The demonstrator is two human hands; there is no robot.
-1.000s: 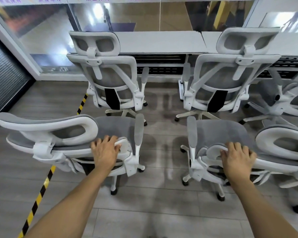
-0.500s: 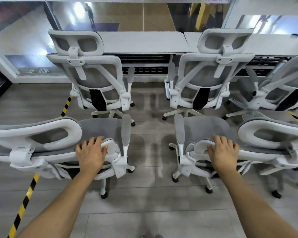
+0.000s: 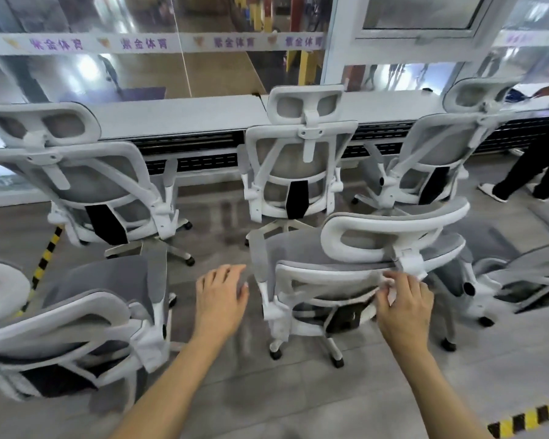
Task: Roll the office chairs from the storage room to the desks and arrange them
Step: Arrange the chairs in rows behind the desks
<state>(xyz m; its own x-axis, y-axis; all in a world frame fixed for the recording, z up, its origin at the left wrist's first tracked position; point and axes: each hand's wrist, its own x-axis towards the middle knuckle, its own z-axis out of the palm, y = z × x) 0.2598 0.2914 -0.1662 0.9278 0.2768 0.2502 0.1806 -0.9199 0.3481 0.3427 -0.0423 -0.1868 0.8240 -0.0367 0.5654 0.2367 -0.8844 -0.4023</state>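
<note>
Two white-framed grey mesh office chairs stand close in front of me. My right hand (image 3: 401,301) grips the white back frame of the right chair (image 3: 355,270), just below its headrest. My left hand (image 3: 222,296) hovers with relaxed fingers in the gap between the two chairs, touching nothing. The left chair (image 3: 86,312) stands free at the lower left. Three more chairs (image 3: 295,172) are lined up facing the long white desks (image 3: 178,114) along the glass wall.
A person in dark trousers (image 3: 533,166) stands at the far right by the desks. Another chair (image 3: 526,277) sits at the right edge. Yellow-black floor tape (image 3: 46,258) runs at the left and at the lower right corner.
My left hand has let go of the left chair and moved right into the gap. The view has swung right; the right chair is now in the middle, still held by my right hand.
</note>
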